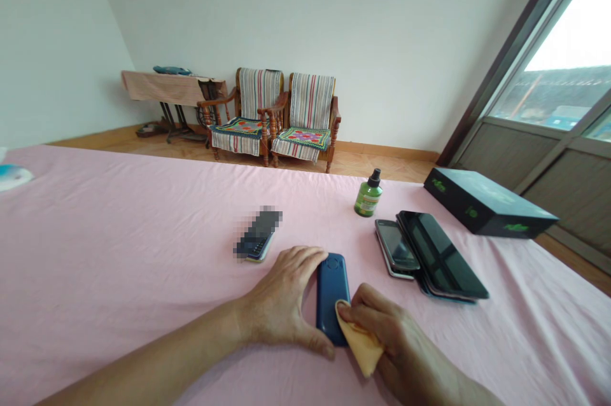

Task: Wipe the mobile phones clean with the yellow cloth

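The left hand (281,298) is gripping a dark blue plastic candybar phone (328,285) lying lengthwise away from the person at lower centre frame on a pink fabric sheet (143,234), while the right hand (396,336) is pinching a tan chamois cloth (361,343) against its lower right edge.

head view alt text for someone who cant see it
A left hand steadies a blue phone on a pink sheet while the right hand presses a yellow cloth against it. Other phones, a green spray bottle and a dark box lie nearby.
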Motion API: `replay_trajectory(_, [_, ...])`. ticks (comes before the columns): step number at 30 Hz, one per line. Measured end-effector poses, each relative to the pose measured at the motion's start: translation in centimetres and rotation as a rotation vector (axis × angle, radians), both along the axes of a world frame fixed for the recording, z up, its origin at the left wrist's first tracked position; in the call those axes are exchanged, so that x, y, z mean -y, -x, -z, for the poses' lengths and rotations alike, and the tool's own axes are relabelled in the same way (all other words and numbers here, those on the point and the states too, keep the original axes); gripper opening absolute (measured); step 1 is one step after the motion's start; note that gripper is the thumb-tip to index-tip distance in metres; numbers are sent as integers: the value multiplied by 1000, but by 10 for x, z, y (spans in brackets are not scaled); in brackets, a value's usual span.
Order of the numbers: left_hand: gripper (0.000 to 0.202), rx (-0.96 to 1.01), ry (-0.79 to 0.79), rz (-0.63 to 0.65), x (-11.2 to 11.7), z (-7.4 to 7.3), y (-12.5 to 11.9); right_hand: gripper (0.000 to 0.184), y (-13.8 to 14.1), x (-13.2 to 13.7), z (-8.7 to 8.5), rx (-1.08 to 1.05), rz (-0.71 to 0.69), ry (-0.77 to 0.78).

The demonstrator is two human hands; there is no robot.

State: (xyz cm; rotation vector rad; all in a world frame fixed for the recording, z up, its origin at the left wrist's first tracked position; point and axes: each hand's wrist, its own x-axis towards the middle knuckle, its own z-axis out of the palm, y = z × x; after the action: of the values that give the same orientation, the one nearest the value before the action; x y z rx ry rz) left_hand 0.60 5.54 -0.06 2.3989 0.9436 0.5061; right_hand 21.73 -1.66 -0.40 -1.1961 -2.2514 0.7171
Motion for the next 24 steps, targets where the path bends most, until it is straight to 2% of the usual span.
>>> replay_trajectory(4, [112,30,-5,1,0,2,0,23,0,7,-9,-26,-59,43])
replay_trajectory(7, [112,36,-19,10,-1,2,0,26,-3,2,-21,-35,-111,77])
replay_trajectory(10, [110,31,-32,16,-1,1,1,35,-7,-17,-27,-77,-25,7])
replay_trajectory(13, [111,30,-37,30,0,0,1,44,-9,-43,-21,-131,108,-141])
replay_trajectory(17, [115,23,-37,31,0,2,1,38,-3,-68,-7,-125,125,-212])
replay_trajectory(20, [123,-5,-25,3,1,5,1,33,2,-72,-2,-123,118,-217])
replay_trajectory(24, [128,-29,5,-14,1,7,1,28,5,-63,-2,-112,78,-207])
